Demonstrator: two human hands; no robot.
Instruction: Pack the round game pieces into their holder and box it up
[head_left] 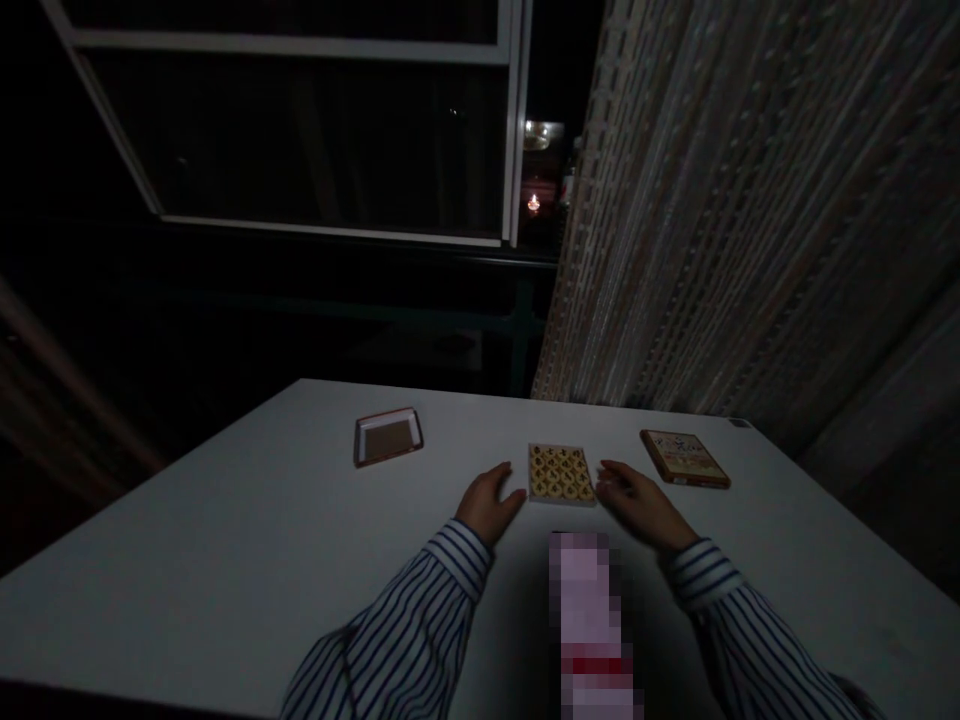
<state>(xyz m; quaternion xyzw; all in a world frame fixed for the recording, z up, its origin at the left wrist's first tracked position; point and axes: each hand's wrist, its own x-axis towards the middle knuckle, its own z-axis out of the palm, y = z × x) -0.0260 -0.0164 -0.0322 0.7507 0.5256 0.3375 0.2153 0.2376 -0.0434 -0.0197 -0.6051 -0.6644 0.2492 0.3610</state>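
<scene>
A square tray of round wooden xiangqi pieces (pixel 561 474), marked with dark characters, lies on the white table between my hands. To its left is my left hand (pixel 489 503), thumb and fingers apart, with a small gap to the tray. My right hand (pixel 637 500) is at the tray's right edge, its fingers loosely curved and apart; whether the fingertips touch the edge I cannot tell. Neither hand has anything in its grasp. Further left lies an open, shallow box half (pixel 388 437) with a pale inner rim. Right of my right hand rests a flat printed box lid (pixel 684 458).
The white table (pixel 247 560) narrows toward its far edge. A pixelated pink patch (pixel 589 600) covers part of the near table. Behind stand a beaded string curtain (pixel 720 200) on the right and a dark window with a pale frame (pixel 330 232). The room is dim.
</scene>
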